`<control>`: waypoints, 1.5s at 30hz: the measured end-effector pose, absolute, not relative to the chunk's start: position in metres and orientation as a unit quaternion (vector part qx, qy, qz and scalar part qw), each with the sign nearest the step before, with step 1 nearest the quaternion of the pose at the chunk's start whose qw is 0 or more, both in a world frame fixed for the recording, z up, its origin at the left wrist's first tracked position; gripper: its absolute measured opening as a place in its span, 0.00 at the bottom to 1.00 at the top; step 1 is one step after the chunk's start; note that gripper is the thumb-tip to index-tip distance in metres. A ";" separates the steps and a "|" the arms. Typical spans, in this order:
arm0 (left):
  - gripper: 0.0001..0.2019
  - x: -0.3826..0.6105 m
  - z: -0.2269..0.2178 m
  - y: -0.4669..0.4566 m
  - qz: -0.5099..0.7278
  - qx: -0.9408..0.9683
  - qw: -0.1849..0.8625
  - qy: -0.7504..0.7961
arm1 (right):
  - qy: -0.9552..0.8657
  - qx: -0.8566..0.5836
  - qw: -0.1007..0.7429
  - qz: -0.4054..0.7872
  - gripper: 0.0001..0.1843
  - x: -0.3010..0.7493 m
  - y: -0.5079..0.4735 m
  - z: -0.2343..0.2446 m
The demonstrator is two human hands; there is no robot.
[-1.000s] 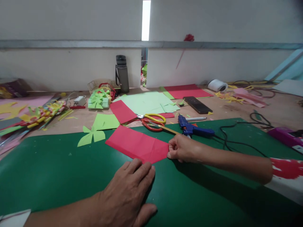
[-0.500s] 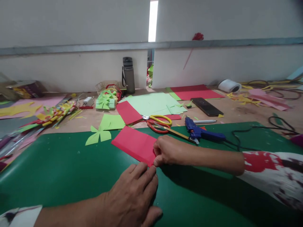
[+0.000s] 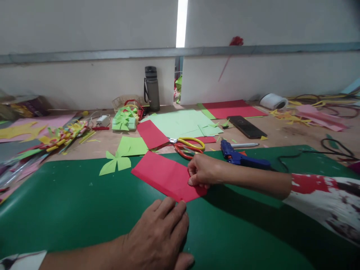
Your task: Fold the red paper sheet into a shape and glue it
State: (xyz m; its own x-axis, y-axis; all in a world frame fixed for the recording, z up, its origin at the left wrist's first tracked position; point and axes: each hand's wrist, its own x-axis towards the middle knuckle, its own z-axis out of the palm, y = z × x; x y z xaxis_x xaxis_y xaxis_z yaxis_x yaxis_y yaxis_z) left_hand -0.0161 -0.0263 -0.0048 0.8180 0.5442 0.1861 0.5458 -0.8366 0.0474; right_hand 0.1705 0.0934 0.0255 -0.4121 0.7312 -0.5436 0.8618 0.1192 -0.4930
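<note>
Red paper (image 3: 163,173), scissors (image 3: 177,141) behind, blue glue gun (image 3: 236,157)

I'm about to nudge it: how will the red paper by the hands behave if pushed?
The red paper looks thin and flat, so it is probably light and apt to bend or buckle. The green mat beneath shines as if smooth, so the paper may slide. The left hand at its near corner would probably check a push that way.

We can read no words, brands or numbers. Far ahead and to the left of our left hand (image 3: 159,228), the dark box (image 3: 31,106) bears yellowish print, too blurred for us; beyond the same hand, any marking on the grey bottle (image 3: 153,92) is too small.
</note>
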 end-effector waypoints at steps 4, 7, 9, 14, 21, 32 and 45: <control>0.19 -0.016 -0.006 -0.028 -0.134 -0.947 0.022 -0.290 | 0.797 0.517 0.068 -0.306 0.09 0.176 0.087 0.032; 0.19 -0.017 -0.008 -0.029 -0.154 -0.944 0.022 -0.290 | 0.852 0.480 0.045 -0.202 0.06 0.181 0.059 0.030; 0.19 -0.017 -0.009 -0.029 -0.159 -0.946 0.015 -0.281 | 0.928 0.364 0.048 -0.061 0.06 0.184 0.034 0.023; 0.18 -0.016 -0.012 -0.027 -0.175 -0.942 0.013 -0.288 | 0.943 0.198 -0.001 0.269 0.04 0.187 0.001 -0.002; 0.14 -0.011 -0.013 -0.027 -0.199 -0.935 0.023 -0.291 | 0.931 0.156 -0.022 0.329 0.07 0.182 0.005 -0.003; 0.12 -0.034 -0.005 -0.001 -0.063 -0.885 0.228 -0.400 | 0.902 0.051 -0.151 0.402 0.13 0.230 0.085 0.026; 0.05 -0.013 -0.015 -0.008 -0.070 -0.913 0.190 -0.353 | 0.947 0.168 -0.201 0.188 0.12 0.170 0.028 -0.012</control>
